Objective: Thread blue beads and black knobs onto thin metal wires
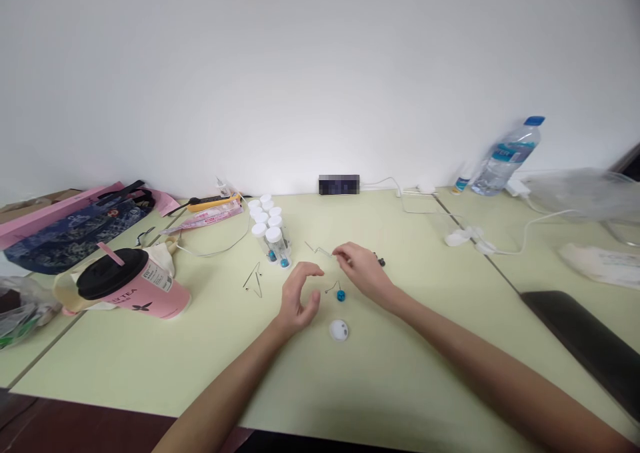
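Observation:
My left hand (299, 299) hovers over the table with thumb and fingers apart in a curve, holding nothing. The fingertips of my right hand (363, 269) are pinched at the end of a thin bent metal wire (319, 249). Between and below the hands lies a small blue round part (341, 295) with a thin wire attached. Closer to me is a round white disc (339, 331) with small dark marks. More bent wires (255, 281) lie left of my left hand. Small dark pieces (381, 261) show partly behind my right hand.
Several clear tubes with white caps (274, 236) stand behind my left hand, some with blue parts inside. A pink cup (145, 286) leans at the left. Against the wall are a small dark device (339, 185) and a water bottle (507, 156); a black pad (580, 339) lies right.

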Tool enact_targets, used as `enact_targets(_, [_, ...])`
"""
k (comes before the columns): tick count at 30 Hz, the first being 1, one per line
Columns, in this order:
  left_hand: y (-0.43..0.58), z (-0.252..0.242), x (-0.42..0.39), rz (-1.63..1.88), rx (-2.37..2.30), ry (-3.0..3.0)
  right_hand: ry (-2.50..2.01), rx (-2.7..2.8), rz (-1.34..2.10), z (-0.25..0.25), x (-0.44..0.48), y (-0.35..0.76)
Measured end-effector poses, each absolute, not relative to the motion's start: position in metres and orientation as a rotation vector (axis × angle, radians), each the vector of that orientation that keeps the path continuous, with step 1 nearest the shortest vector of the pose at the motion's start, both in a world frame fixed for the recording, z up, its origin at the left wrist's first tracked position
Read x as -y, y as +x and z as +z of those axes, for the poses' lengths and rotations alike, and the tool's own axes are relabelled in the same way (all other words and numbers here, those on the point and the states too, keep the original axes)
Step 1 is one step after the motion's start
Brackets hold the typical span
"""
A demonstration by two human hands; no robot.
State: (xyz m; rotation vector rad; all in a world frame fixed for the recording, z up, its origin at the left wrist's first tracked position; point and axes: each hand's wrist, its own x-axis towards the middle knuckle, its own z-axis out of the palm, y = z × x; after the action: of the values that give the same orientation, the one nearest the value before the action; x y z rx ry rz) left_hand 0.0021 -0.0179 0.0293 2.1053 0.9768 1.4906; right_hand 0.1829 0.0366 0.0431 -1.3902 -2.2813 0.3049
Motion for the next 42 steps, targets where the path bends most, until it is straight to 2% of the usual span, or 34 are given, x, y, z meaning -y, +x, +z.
enact_targets(6, [0.001, 0.023, 0.015, 1.392, -0.86, 2.196, -1.6, 2.533, 0.153, 0.046, -0.085, 0.144])
enact_targets(12, [-0.003, 0.021, 0.011, 1.397, -0.847, 2.272, -1.701, 2.707, 0.14, 0.05, -0.092, 0.13])
enact_targets(25, [-0.007, 0.021, 0.005, 1.672, -0.705, 2.669, -1.68, 2.582, 0.101, 0.067, -0.096, 0.167])
enact_targets(33, [-0.007, 0.022, 0.008, 1.751, -0.81, 2.694, -1.698, 2.34, 0.265, 0.084, -0.08, 0.245])
enact_targets(38, [-0.005, 0.023, 0.01, 1.761, -0.806, 2.729, -1.752, 2.196, 0.517, 0.067, -0.053, 0.289])
enact_targets(42, [0.002, 0.021, 0.013, 1.619, -0.832, 2.735, -1.779, 2.12, 0.698, 0.046, -0.04, 0.306])
